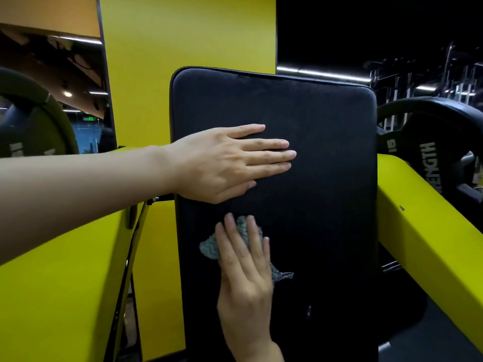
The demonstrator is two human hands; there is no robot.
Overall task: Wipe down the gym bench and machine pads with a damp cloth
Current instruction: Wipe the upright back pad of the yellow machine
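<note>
A tall black back pad [321,158] of a gym machine stands upright in front of me. My left hand [224,163] lies flat on its upper left part, fingers straight and pointing right. Lower down, my right hand [245,267] presses a grey zigzag-patterned cloth [209,248] against the pad with straight fingers pointing up. The cloth is bunched, and its edges show to the left, above and to the right of the hand.
Yellow machine arms flank the pad, one at the left [60,283] and one at the right [428,220]. Black weight plates hang on the right [428,142] and the left [31,121]. A yellow wall [188,35] stands behind, and racks fill the dark far right.
</note>
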